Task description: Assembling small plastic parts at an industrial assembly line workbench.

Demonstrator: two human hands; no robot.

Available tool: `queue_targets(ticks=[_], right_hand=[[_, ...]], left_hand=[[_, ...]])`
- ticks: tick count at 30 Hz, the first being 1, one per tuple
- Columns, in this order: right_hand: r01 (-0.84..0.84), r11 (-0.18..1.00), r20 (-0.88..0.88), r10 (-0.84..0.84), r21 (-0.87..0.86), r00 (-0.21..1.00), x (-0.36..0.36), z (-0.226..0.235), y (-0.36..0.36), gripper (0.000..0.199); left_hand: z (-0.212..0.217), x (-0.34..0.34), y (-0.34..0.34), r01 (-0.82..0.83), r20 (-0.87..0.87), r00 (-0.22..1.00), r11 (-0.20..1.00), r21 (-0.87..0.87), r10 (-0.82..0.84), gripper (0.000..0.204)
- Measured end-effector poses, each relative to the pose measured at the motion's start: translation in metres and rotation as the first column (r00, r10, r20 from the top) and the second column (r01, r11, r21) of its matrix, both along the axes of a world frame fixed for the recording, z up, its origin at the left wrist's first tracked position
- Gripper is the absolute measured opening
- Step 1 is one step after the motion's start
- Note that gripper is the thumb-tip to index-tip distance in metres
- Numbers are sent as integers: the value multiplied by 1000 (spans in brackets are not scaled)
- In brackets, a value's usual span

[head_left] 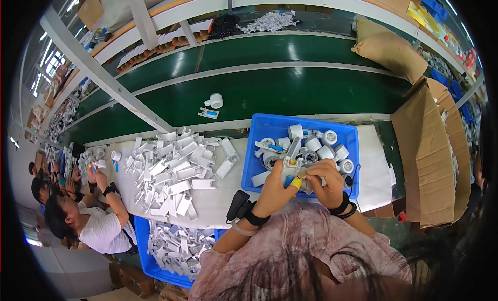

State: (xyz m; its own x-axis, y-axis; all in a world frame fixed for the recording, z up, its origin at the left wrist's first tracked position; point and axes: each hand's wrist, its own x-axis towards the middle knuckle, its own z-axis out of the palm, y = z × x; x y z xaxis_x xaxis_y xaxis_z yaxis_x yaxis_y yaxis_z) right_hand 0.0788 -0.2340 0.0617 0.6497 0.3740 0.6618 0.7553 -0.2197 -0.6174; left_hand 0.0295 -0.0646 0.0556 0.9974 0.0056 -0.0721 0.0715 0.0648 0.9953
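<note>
Yellow-capped fingers of the left hand and right hand clamp a small white part over the blue bin.

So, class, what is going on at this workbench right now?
A person sits at a white table beside a green conveyor belt. Both hands work together over a blue bin of small white round parts: the left hand and the right hand hold a small white piece with a yellow-tipped item between them. A heap of flat white plastic parts lies to the left. Further left, another person handles small parts.
</note>
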Motion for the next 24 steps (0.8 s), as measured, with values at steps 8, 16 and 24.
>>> queue_targets(ticks=[8, 16, 24], right_hand=[[-7, 999, 80, 11, -53, 997, -3, 5, 0, 23], [-7, 998, 105, 14, -69, 994, -2, 3, 0, 26], [16, 997, 106, -8, -70, 994, -2, 3, 1, 24]], left_hand=[[-5, -8, -2, 63, 39, 997, 995, -76, -60, 39], [0, -10, -3, 95, 130, 986, 992, 77, -105, 37], [-2, -8, -1, 55, 272, 957, 984, 167, -99, 36]])
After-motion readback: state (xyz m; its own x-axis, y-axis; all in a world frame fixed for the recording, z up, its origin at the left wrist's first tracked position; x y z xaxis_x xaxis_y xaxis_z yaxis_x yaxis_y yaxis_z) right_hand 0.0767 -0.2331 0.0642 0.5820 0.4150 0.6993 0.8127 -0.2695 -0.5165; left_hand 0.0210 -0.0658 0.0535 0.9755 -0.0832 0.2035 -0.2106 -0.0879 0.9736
